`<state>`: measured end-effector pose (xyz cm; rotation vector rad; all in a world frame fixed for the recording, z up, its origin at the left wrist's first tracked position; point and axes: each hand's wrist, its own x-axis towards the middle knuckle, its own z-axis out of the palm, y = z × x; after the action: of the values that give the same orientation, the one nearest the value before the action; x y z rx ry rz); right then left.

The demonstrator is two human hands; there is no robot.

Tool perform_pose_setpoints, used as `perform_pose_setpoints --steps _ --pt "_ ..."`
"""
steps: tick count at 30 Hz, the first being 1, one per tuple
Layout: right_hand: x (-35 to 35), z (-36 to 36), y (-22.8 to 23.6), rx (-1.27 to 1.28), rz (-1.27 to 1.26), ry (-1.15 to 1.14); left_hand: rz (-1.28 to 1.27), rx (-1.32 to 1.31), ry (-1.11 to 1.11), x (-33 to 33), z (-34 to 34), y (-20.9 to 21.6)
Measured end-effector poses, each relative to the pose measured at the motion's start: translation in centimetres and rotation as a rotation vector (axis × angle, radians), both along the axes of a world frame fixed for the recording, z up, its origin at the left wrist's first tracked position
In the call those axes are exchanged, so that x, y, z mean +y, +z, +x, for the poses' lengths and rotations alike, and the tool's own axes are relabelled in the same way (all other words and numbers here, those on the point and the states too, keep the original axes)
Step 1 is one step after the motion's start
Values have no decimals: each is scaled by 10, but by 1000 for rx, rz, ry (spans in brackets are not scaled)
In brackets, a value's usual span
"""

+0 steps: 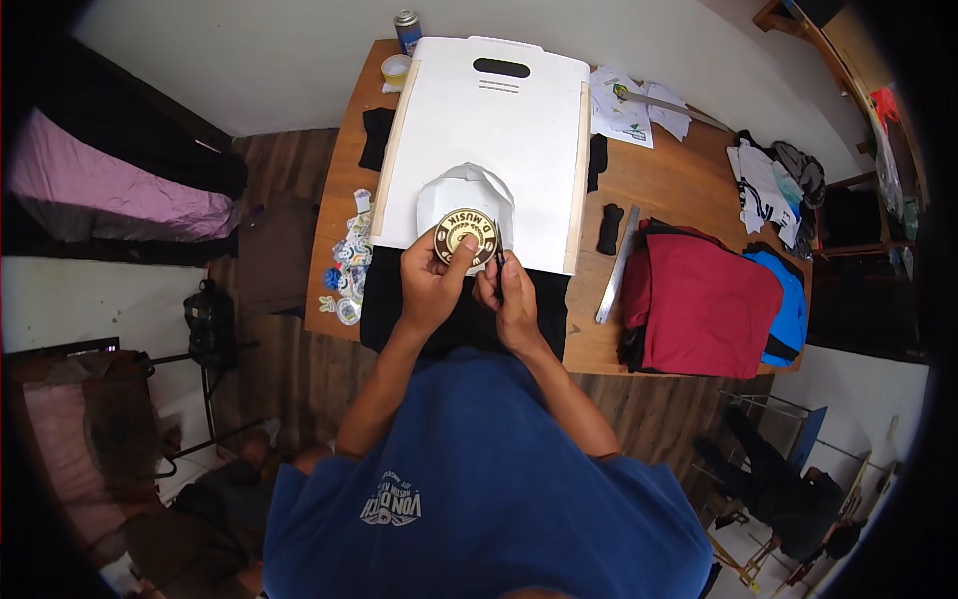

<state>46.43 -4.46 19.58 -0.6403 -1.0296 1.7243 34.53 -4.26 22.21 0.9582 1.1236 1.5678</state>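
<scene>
Disc (481, 232), round, dark and cream, was pinched in the left hand (431, 285), thumb on its face, over white paper (454, 190) at the near end of a white board (479, 130). The right hand (513, 299) gripped a slim dark tool (497, 242), kind unclear, beside the disc's edge. The board hid much of the table (664, 175). Stickers (351, 255) lay left; a metal ruler (617, 268) and folded red cloth (704, 299) lay right.
</scene>
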Motion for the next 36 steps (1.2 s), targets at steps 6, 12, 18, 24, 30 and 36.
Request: perform_pose_setpoints --steps 6,12,18,24,30,36 --pt "1 0 0 -3 -12 -2 8 3 -12 0 1 -1" --pt "1 0 -2 -2 -41 -21 1 -8 -5 1 2 -4" --pt "3 1 -6 -24 -35 -40 11 -24 -10 1 3 -6" --pt "4 1 -6 -1 -32 -30 7 -28 -7 3 3 -7" --pt "7 1 -7 -8 -27 -40 7 -7 -7 6 2 -11" --pt "9 1 -9 -2 -71 -49 -15 -38 -7 7 2 -11"
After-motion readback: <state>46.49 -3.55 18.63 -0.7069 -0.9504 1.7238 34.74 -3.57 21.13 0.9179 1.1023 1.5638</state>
